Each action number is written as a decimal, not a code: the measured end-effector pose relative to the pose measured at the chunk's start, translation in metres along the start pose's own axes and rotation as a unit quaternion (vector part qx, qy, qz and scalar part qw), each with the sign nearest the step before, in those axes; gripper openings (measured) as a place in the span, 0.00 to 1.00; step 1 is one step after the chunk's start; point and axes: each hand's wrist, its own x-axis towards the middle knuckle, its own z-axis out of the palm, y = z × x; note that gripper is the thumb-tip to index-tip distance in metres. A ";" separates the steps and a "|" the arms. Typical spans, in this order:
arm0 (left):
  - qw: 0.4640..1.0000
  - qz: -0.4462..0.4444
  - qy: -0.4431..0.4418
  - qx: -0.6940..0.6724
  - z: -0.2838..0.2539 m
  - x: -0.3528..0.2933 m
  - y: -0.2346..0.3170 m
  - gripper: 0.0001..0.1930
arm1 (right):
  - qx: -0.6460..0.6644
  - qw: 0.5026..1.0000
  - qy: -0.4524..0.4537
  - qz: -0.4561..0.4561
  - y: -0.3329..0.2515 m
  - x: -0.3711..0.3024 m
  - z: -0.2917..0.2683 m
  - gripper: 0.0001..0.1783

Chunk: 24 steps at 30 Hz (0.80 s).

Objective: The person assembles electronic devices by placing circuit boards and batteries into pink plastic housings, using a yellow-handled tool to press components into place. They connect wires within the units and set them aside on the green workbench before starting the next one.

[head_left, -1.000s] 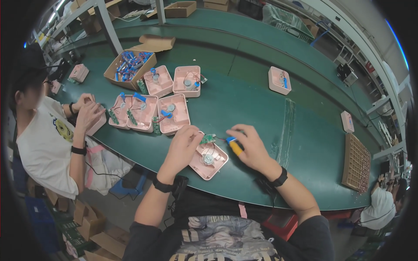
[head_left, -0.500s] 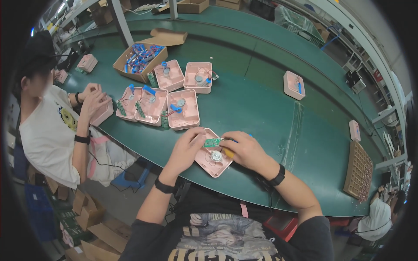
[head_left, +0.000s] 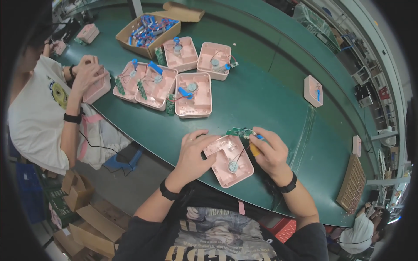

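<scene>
In front of me an open pink plastic housing (head_left: 223,173) lies on the green table, a round metal part (head_left: 233,166) with thin wires inside it. My left hand (head_left: 193,157) grips its left side, thumb at the near wall and fingers along the far corner. Above the far edge, my right hand (head_left: 273,153) pinches the right end of a small green circuit board (head_left: 238,132). A yellow thing (head_left: 254,150) and a bit of blue also show at the right fingers; the hand hides most of them, so their kind is unclear.
Several pink housings (head_left: 193,114) with boards and blue parts stand at the far left, before a cardboard box (head_left: 150,50) of blue parts. A co-worker's hands (head_left: 87,71) hold another housing at the left. Another housing (head_left: 313,91) and a compartment tray (head_left: 350,185) are at the right.
The view has shifted. My left hand has moved from beside the board to the housing's side. The board has gone from over the housing to its far edge, held in my right hand.
</scene>
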 end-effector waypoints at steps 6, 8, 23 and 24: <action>1.000 0.027 0.008 0.009 0.004 -0.001 -0.003 0.22 | 0.150 0.971 -0.170 0.071 -0.005 0.022 -0.009 0.14; 0.999 0.031 -0.002 0.011 0.003 -0.001 -0.002 0.22 | 0.179 0.956 -0.218 0.079 -0.004 0.033 -0.011 0.14; 0.997 0.046 0.045 -0.050 0.004 -0.002 -0.001 0.18 | 0.158 0.931 -0.324 0.051 0.000 0.053 -0.004 0.15; 0.997 0.048 0.043 -0.051 0.004 -0.002 -0.002 0.18 | 0.157 0.932 -0.322 0.053 0.000 0.051 -0.003 0.15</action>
